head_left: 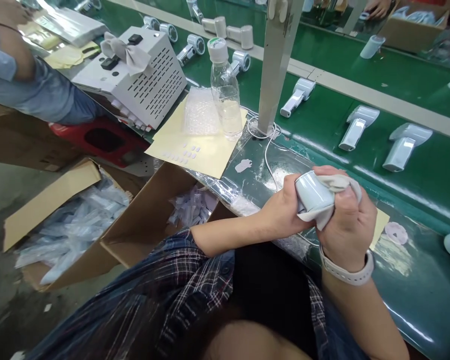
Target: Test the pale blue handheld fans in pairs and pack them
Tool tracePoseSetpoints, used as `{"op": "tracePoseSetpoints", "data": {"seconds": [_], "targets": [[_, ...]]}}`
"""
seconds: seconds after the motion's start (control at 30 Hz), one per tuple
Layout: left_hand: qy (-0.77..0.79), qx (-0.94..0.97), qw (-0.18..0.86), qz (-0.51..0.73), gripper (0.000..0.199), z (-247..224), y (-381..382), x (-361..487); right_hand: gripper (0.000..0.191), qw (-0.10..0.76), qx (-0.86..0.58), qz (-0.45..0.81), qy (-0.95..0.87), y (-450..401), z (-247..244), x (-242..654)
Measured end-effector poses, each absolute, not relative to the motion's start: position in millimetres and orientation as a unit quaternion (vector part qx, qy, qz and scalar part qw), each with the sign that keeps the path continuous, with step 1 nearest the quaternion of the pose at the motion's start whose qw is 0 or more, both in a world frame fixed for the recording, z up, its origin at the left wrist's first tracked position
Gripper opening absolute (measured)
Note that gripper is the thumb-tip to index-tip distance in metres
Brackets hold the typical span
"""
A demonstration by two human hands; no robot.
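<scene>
A light blue, glossy device part (313, 192) is held between my two hands over the front edge of the work table. My left hand (290, 205) has its fingers closed round the left end of it. With my right hand (350, 220) I press a whitish cloth (324, 215) against its right side; the fingers are wrapped over cloth and part. A pale watch band circles my right wrist. Much of the part is hidden by the hands and cloth.
Beyond a metal post (279, 65), similar devices (399, 152) lie on the green belt (333, 100). A bottle (227, 100) stands on yellow paper (206, 155) beside a white perforated box (150, 75). Cartons (135, 225) are at lower left; a person sits at upper left.
</scene>
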State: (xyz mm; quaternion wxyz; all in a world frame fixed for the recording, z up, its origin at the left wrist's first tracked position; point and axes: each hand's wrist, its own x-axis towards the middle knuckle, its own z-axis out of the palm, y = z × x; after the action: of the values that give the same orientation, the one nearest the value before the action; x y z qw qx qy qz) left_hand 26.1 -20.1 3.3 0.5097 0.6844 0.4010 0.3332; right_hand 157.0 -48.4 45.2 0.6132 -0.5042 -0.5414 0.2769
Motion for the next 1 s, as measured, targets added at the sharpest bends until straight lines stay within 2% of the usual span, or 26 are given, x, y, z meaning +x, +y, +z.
{"op": "tracePoseSetpoints", "data": {"seconds": [0.1,0.17,0.27,0.4,0.57,0.67,0.77,0.87,0.93,1.0], "targets": [[0.395,0.688,0.506,0.340,0.090,1.2,-20.1,25.3,0.030,0.570,-0.510,0.286,-0.577,-48.6,46.3,154.0],[0.401,0.687,0.508,0.332,0.088,1.5,-19.6,24.5,0.023,0.601,-0.502,0.264,-0.562,-46.8,46.4,151.2],[0.402,0.681,0.519,0.325,0.089,6.7,-18.1,21.2,0.031,0.661,-0.485,0.310,-0.481,-42.6,47.3,148.7],[0.382,0.657,0.560,0.329,0.092,19.4,-16.3,14.8,0.039,0.662,-0.468,0.440,-0.386,-37.4,54.0,151.9],[0.395,0.651,0.563,0.320,0.091,29.4,-16.5,10.2,0.048,0.685,-0.465,0.420,-0.372,-21.7,55.9,166.4],[0.394,0.641,0.566,0.336,0.089,25.5,-16.4,7.2,0.061,0.627,-0.525,0.360,-0.450,-13.4,43.3,175.4],[0.380,0.591,0.569,0.428,0.089,14.6,-16.3,6.8,0.073,0.545,-0.590,0.261,-0.536,-23.2,27.1,173.4],[0.316,0.562,0.580,0.498,0.100,4.5,-15.1,14.4,0.082,0.457,-0.545,0.317,-0.627,-43.4,13.0,166.1],[0.233,0.602,0.611,0.457,0.104,2.4,-12.3,22.1,0.077,0.429,-0.572,0.326,-0.618,-54.9,4.6,176.3],[0.179,0.679,0.629,0.334,0.102,5.4,-6.7,28.0,0.069,0.414,-0.682,0.248,-0.550,-68.2,-2.7,209.7]]}}
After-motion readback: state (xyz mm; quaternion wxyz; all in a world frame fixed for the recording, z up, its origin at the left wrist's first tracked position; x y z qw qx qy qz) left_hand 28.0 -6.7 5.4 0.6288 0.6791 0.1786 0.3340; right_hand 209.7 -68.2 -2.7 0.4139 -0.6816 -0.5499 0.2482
